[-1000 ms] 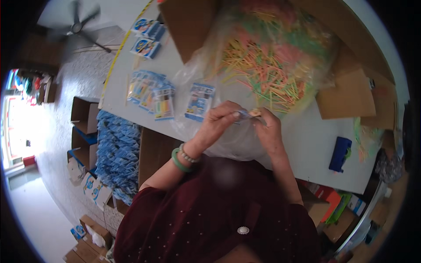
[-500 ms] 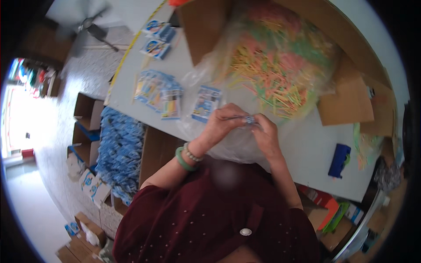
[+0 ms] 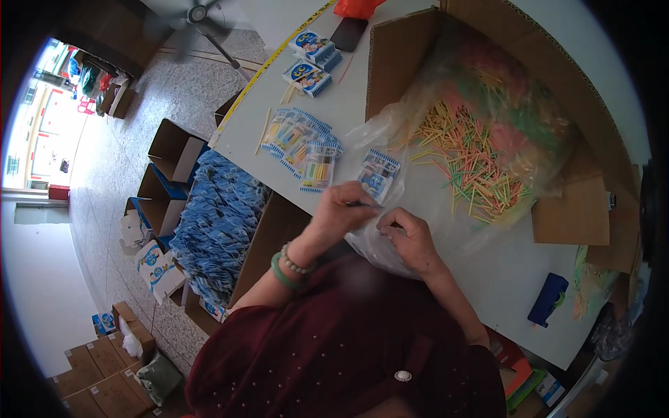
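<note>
Above the near table edge, my left hand point(image 3: 339, 214) is closed, thumb and fingers pinched around something small and dark that I cannot make out. A bead bracelet and a green bangle circle that wrist. To its right, apart from it, my right hand point(image 3: 411, 240) has its fingers curled in; whatever they hold, if anything, is hidden. Just beyond the hands, a blue-and-white packet point(image 3: 380, 174) lies on clear plastic sheeting point(image 3: 382, 244). Left of it, several small packets of coloured sticks point(image 3: 300, 139) overlap in a pile.
A cardboard box point(image 3: 397, 63) lies open at the far right, with loose coloured sticks point(image 3: 481, 160) spilling from its plastic bag. A carton of blue packets point(image 3: 219, 223) stands at the left. Small blue boxes point(image 3: 306, 76), a phone point(image 3: 348, 33) and a blue tape dispenser point(image 3: 548, 299) rest on the table.
My hands, together at a small blue-and-white thing before, have come apart. That thing no longer shows between them. The whole view has shifted and turned.
</note>
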Motion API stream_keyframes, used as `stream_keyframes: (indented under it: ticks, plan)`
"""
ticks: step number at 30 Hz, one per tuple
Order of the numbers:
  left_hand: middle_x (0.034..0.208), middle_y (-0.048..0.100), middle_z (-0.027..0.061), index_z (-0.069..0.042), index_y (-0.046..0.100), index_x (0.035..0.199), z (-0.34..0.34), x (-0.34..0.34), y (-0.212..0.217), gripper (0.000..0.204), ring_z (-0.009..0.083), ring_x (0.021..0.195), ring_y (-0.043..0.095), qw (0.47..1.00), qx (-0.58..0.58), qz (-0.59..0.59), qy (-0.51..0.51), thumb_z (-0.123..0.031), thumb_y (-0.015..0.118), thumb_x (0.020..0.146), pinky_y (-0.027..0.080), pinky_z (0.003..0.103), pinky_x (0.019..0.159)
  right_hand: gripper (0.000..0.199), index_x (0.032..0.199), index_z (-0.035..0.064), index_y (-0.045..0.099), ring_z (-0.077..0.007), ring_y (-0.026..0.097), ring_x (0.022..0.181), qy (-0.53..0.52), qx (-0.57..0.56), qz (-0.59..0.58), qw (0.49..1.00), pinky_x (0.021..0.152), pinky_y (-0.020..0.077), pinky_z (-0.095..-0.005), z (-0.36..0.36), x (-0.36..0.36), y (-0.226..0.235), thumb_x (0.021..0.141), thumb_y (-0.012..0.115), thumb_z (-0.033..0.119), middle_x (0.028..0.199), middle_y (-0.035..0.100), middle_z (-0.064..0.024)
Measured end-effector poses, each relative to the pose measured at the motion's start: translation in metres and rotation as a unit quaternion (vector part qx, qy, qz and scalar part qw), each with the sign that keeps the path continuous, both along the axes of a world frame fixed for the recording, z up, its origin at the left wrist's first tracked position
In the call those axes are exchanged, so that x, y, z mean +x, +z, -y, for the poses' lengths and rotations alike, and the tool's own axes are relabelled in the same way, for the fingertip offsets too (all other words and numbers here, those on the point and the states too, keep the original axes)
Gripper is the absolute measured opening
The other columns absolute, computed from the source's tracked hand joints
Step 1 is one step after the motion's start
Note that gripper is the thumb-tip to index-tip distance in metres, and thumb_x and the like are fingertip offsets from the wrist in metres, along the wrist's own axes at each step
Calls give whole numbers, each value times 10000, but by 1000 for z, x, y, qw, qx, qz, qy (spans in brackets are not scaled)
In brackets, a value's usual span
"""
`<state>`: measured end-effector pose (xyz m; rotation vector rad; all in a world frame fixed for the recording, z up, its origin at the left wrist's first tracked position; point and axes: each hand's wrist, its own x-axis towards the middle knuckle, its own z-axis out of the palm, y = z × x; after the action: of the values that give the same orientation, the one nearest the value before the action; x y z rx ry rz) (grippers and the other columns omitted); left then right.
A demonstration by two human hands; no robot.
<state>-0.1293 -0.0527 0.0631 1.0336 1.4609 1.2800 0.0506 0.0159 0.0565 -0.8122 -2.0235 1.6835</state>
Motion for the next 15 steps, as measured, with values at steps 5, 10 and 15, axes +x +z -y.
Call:
stream_keyframes:
  ticks: [5, 10, 15]
  plan:
    - [718, 580, 12, -9, 666, 789, -6, -66, -8, 50, 128, 658, 575, 980, 58, -166, 91, 8, 687, 747, 447, 246, 589, 66, 863, -5, 572, -160, 598, 757, -12, -22, 59, 998, 719, 472, -280, -2, 14, -13, 803, 594, 12, 791, 625, -74]
    - [901, 599, 120, -56, 642, 988, -32, -93, -32, 290, 322, 839, 580, 843, 48, -523, 121, -146, 714, 723, 454, 423, 729, 71, 858, -2, 568, -224, 612, 740, -11, -2, 77, 997, 695, 476, -319, 0, 15, -15, 800, 598, 25, 790, 623, -112]
    - [953, 573, 131, -77, 606, 1058, -30, -90, -40, 336, 346, 935, 544, 819, 90, -507, 254, -193, 692, 755, 432, 439, 766, 61, 852, 7, 572, -229, 617, 755, 1, 105, 119, 987, 712, 480, -317, 2, 10, -8, 800, 592, 30, 803, 625, -87]
